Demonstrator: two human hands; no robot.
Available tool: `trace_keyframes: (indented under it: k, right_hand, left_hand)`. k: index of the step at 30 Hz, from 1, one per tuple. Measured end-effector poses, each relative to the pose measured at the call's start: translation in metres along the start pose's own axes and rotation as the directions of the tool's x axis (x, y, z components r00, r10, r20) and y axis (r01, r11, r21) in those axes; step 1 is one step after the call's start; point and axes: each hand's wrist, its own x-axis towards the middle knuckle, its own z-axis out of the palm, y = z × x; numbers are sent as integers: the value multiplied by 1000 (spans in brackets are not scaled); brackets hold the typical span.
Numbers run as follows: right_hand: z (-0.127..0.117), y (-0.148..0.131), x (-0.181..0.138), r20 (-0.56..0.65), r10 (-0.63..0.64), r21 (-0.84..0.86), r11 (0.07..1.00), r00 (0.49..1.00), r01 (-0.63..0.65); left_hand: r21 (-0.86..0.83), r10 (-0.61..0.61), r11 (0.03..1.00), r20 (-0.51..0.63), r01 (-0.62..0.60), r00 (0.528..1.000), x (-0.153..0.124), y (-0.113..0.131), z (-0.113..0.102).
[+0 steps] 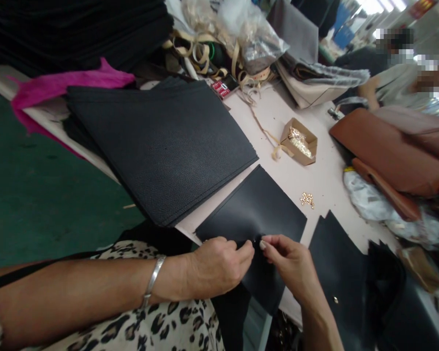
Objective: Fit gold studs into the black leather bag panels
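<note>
Left hand (223, 267) of mine is curled with its fingertips drawn together, my right hand (287, 263) facing it with thumb and forefinger pinched; they nearly meet over a black sheet (249, 204). A tiny glint sits between them, too small to make out, and whether either hand grips it or the sheet I cannot tell. My left thumb is hidden behind the fingers, and the frame's lower edge cuts off my right forearm.

The sheet lies near the edge of the table (325, 180), its lower part covered by my hands. Beyond its far side lie small gold pieces (307, 200), then a cardboard box (308, 130) whose shiny contents blur together. A black stack (161, 146) rests to the left. On the right, another black sheet (338, 263), partly behind my forearm, bears one gold fitting (335, 300).
</note>
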Motion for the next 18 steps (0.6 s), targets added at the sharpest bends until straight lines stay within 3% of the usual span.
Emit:
trace_keyframes:
  k: [5,9,18]
  right_hand:
    - [7,-13,-3,-1,-47,-170,984,999,46]
    - [6,-17,0,17,-41,-201,979,999,44]
    - [-1,-20,18,166,113,-204,976,980,-78]
  left_hand:
    - [9,-5,1000,-67,5,998,-1,0,2]
    - [18,-2,1000,-89,3,996,-2,0,5]
    - [0,1,1000,-73,-1,997,-1,-1,1]
